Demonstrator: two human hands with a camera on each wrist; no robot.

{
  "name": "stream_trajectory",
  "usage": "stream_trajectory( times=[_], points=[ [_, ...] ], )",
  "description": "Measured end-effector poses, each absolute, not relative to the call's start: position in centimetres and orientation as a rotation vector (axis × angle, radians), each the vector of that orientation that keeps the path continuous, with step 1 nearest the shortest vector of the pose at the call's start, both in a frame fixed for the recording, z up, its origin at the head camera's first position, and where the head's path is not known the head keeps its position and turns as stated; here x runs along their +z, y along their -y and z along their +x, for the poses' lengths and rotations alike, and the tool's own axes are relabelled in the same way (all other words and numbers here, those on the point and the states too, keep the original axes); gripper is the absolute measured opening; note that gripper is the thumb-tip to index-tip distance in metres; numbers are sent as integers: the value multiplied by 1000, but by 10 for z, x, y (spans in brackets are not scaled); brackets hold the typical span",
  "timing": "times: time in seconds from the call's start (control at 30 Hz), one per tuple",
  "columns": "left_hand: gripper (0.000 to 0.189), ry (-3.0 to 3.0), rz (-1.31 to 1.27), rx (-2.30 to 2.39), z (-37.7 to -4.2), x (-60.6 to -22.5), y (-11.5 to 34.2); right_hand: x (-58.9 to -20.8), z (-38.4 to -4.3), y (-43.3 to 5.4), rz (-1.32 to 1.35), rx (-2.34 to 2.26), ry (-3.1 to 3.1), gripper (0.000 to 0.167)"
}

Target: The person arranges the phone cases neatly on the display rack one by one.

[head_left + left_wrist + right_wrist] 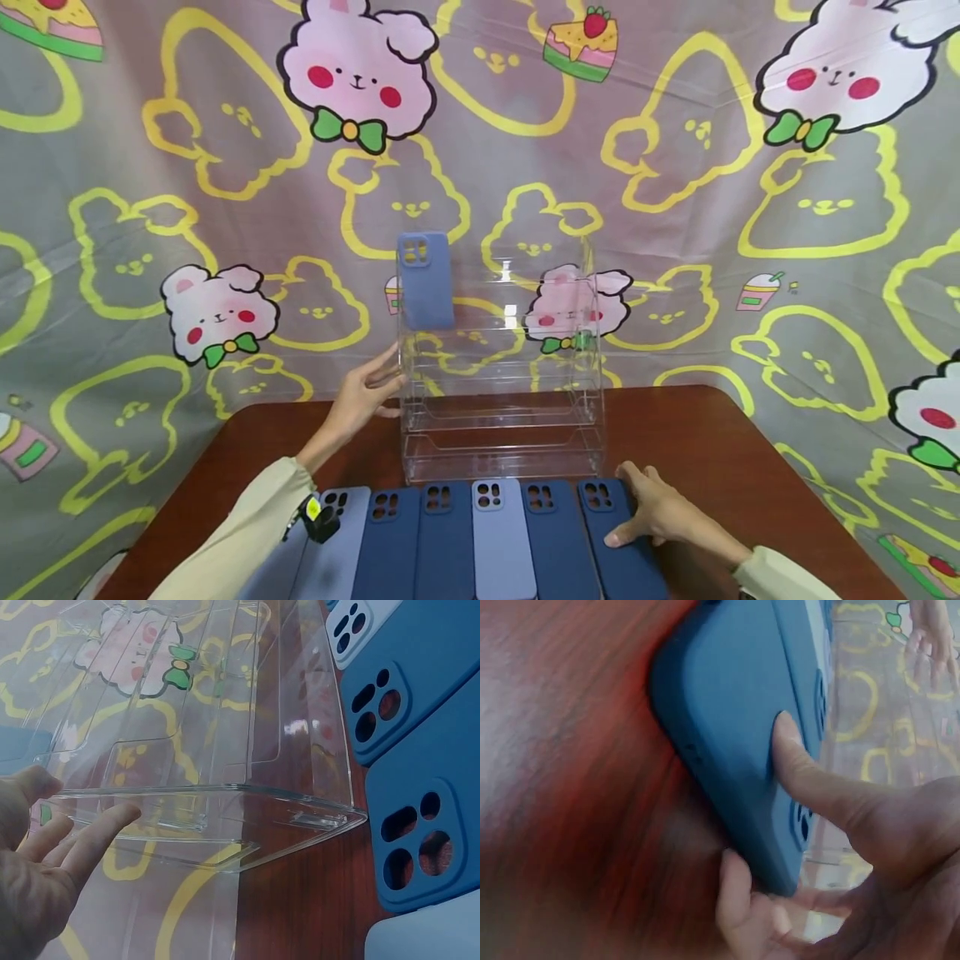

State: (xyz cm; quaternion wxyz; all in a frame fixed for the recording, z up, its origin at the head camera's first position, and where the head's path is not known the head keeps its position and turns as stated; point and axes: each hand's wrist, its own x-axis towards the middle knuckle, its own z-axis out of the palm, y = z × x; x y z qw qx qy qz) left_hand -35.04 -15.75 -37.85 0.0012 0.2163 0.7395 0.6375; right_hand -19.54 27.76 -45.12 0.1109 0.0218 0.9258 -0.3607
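— Where is the dark blue phone case relative to the right hand?

— It lies flat on the brown table, last on the right in a row of phone cases along the near edge, at about 5 o'clock from the clear acrylic rack. The hand sits at the case's 3 o'clock side, over its right edge near the camera cut-out.

— And the fingers?

— In the right wrist view the thumb presses on the case's back, while another fingertip curls under its edge, so the hand pinches the case between them. That edge looks tilted a little off the wood, though the blur makes it hard to be sure. The other fingers are not clear enough to tell.

— The left hand?

— It is at the rack's 9 o'clock side, fingers straight and loosely spread. In the left wrist view the fingertips lie against the clear wall by a lower shelf; it grips nothing.

— What else is on the rack?

— One lighter blue case stands upright on the top shelf, at the left end, roughly 11 o'clock from the rack's middle. The lower shelves show only the patterned cloth through them.

— And the row?

— Mostly dark blue, with paler ones among them, lying side by side and touching, camera holes toward the rack.
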Motion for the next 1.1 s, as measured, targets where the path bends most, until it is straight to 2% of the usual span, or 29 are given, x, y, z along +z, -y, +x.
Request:
stream_trajectory(
  times=[0.2,0.37,0.5,0.83,1.1],
  points=[
    [64,-2321,695,1996,-349,-375,161,-448,-194,-271,173,-1058,-2778,81],
    [64,-2315,703,1992,-350,-372,161,-448,-194,-282,261,-1276,-2675,55],
    [65,-2301,695,2007,-350,-373,159,-448,-193,-299,202,-1462,-2540,43],
    [65,-2308,674,1991,-348,-377,159,-443,-194,-333,-76,-1702,-2222,46],
    [65,-2309,678,1999,-349,-377,158,-402,-201,-333,-165,-1740,-2366,54]
  ],
)
